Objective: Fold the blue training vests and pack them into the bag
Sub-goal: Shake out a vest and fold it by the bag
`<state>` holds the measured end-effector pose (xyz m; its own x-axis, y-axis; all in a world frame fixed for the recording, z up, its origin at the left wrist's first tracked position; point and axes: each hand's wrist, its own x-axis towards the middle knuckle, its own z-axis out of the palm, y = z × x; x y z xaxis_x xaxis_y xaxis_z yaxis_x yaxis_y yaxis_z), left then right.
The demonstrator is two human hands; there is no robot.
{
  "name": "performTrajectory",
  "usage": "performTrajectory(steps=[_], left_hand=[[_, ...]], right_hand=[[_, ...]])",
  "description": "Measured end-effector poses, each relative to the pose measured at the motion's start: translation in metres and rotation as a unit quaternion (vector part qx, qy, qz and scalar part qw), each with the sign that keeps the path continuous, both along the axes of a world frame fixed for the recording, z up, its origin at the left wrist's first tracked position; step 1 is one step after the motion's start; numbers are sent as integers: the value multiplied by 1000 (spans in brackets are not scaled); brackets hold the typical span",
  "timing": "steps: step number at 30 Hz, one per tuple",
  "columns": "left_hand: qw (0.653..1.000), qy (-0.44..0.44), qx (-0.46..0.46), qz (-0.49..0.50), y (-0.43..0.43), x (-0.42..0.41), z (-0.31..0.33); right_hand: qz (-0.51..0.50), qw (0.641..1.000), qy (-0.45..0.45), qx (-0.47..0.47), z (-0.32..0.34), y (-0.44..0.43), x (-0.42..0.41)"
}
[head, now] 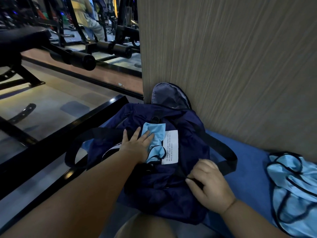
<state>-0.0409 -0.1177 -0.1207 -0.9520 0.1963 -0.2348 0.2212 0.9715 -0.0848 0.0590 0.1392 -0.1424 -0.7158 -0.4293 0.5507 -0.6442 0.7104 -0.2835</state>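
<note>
One navy bag [171,182] sits on the blue tabletop [248,170], its far end against the grey wall panel [240,66] and its mouth open towards me. One folded light-blue vest [157,133] lies in the opening, just beside one white label [170,146] with black print. My left hand [137,146] lies flat on that vest, fingers straight and together, pressing it down. My right hand [209,182] has its fingers curled, and thumb and forefinger pinch a dark edge of the bag on the near side; strap or zip edge, I cannot tell. Two black straps show: one strap loop [72,152] hangs over the left edge of the tabletop, and one strap [229,157] runs along the right side of the bag. One loose heap of vests [295,194], light blue with dark trim, lies well apart on the right; I cannot count how many it holds. To the left stands one black gym bench [22,38], and one person [85,19] is far off.
</note>
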Motion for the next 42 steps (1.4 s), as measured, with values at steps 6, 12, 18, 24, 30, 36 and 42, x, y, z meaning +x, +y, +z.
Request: performTrajectory(steps=[6,12,18,24,30,36,42], left_hand=[[972,119,203,-25,0,8,5],[970,63,228,-58,1,23,2],[997,33,49,-53,-1,23,-2],[997,-39,39,-54,-3,18,5],[995,-68,25,-65,-1,14,9],[990,-85,53,-100,0,20,17],[964,200,173,20,-16,21,27]], right_hand=[[-147,973,-171,53,42,-40,-22],[-256,916,-291,107,53,-85,-45],[-297,884,-346,103,44,-91,-52],[-260,908,-325,-50,40,-75,-50],[-196,918,-240,-246,29,-61,-40],[-167,937,-186,-244,29,-59,-27],[-266,927,-265,-13,39,-67,-33]])
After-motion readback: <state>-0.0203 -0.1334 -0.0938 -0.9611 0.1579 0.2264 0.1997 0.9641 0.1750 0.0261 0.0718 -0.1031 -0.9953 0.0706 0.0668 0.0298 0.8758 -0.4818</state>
